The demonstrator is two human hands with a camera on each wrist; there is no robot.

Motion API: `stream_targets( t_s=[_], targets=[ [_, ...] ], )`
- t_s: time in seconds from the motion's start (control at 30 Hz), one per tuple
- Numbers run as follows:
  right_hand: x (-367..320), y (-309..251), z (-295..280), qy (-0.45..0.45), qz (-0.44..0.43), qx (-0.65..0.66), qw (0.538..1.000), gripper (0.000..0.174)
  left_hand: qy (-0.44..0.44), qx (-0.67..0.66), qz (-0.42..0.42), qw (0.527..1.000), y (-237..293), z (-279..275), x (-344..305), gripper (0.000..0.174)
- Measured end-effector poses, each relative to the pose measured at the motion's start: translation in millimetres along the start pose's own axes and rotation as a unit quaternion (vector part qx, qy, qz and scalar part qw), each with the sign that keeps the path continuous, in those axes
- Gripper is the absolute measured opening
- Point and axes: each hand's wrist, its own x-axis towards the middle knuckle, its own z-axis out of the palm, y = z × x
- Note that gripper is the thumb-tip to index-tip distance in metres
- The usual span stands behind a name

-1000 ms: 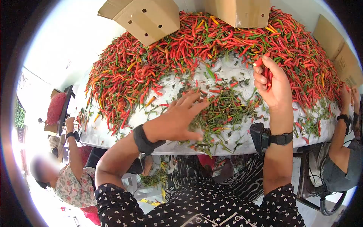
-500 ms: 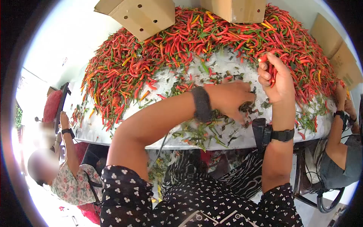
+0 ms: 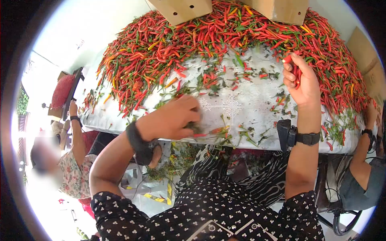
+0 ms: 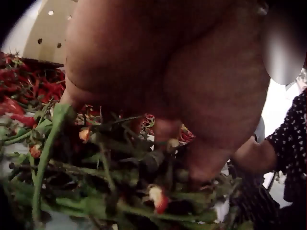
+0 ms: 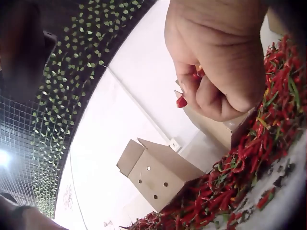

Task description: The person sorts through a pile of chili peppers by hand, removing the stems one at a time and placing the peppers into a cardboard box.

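In the head view the left hand (image 3: 173,118) is low over the table's near edge, somewhat blurred. Its fingers and thumb, spread apart and bent downward, reach into a heap of green chilli stems (image 4: 96,206); the left wrist view has these stems massed beneath the palm, a few with red or pale ends. Raised near the right side of the pile, the right hand (image 3: 303,80) has its fingers curled round several red chillies (image 3: 296,74). One chilli's pale end (image 5: 181,102) pokes out beside the thumb and index finger. The rest of them is hidden in the fist.
A broad pile of red chillies (image 3: 193,40) rings the far side of the white-covered table (image 3: 257,108). Two cardboard boxes (image 3: 181,10) stand behind it. Scattered stems and leaves (image 3: 251,134) lie near the front edge. Other people sit at left and right.
The left hand first swung right across the stem heap, then back left to the near edge. Much of the heap has left the middle, baring the cloth. The right hand keeps its hold.
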Motion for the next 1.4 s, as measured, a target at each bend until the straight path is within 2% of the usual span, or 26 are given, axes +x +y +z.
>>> stream_targets(
  t_s=[0.03,0.1,0.2,0.23,0.3,0.33,0.4,0.43,0.5,0.53,0.6,0.73,0.8,0.93,1.0,1.03,1.17,1.3,1.37,1.4],
  targets=[
    [-1.2,0.5,-0.9,0.003,0.003,-0.002,1.000,0.019,0.001,-0.001,-0.001,1.000,4.0,-2.6,-13.0,0.027],
    [-1.9,-0.1,-3.8,0.007,0.005,-0.005,1.000,0.018,-0.083,0.036,-0.095,0.991,15.5,-9.8,-29.0,0.028],
    [-3.6,0.4,-4.3,0.015,0.013,0.000,1.000,0.016,-0.079,0.030,-0.109,0.990,37.1,-15.9,-23.2,0.028],
    [-4.0,0.4,-2.9,0.016,0.008,0.000,1.000,0.016,0.017,0.056,-0.047,0.997,45.4,-8.9,-15.8,0.028],
    [-3.7,0.5,-1.4,0.012,0.007,-0.007,1.000,0.016,0.081,0.026,0.046,0.995,45.8,8.0,15.6,0.029],
    [-4.4,1.2,0.0,0.010,0.007,-0.008,1.000,0.016,0.083,0.027,0.046,0.995,50.8,11.4,28.1,0.029],
    [-5.9,1.2,3.3,0.010,0.002,-0.019,1.000,0.017,0.007,0.037,-0.008,0.999,57.7,15.6,46.0,0.030],
    [-7.4,0.4,4.5,0.009,0.000,-0.020,1.000,0.017,0.008,0.039,-0.008,0.999,56.4,18.1,47.3,0.030],
    [-11.3,-1.1,5.0,0.023,0.001,-0.013,1.000,0.018,0.064,0.029,0.003,0.997,50.0,27.4,47.4,0.028],
    [-12.5,-2.9,3.4,0.026,-0.002,-0.010,1.000,0.018,0.061,0.031,0.006,0.998,47.9,30.5,45.8,0.028],
    [-13.7,-6.6,0.8,0.010,-0.012,-0.011,1.000,0.019,0.028,-0.051,-0.021,0.998,43.7,34.7,38.4,0.027],
    [-11.6,-5.6,-1.0,0.005,-0.011,0.001,1.000,0.019,0.043,-0.096,-0.014,0.994,29.8,30.9,3.4,0.026],
    [-12.3,-2.0,2.6,0.021,0.005,-0.012,1.000,0.019,0.033,-0.053,-0.120,0.991,26.1,21.1,-22.8,0.023],
    [-13.9,6.9,11.0,0.033,0.019,-0.032,0.999,0.017,0.031,-0.035,-0.183,0.982,15.8,8.7,-64.1,0.020],
    [-13.9,10.7,15.9,0.024,0.014,-0.035,0.999,0.016,0.042,-0.126,-0.226,0.965,14.9,0.6,-73.0,0.018],
    [-14.3,12.5,17.6,0.012,0.018,-0.034,0.999,0.015,0.052,-0.131,-0.204,0.969,13.3,-5.3,-71.3,0.019],
    [-13.3,15.6,21.7,0.006,0.022,-0.037,0.999,0.014,0.109,-0.123,-0.230,0.959,11.4,-25.1,-38.7,0.017],
    [-11.9,11.6,16.7,0.014,0.013,-0.028,0.999,0.015,0.083,-0.080,-0.253,0.961,10.2,-47.7,18.0,0.016],
    [-11.5,7.4,13.0,0.023,0.007,-0.024,0.999,0.015,0.084,-0.010,-0.184,0.979,-0.2,-48.6,47.6,0.017],
    [-10.8,4.6,11.1,0.033,0.010,-0.018,0.999,0.016,0.083,-0.010,-0.180,0.980,-8.4,-46.5,64.1,0.017]
  ],
)
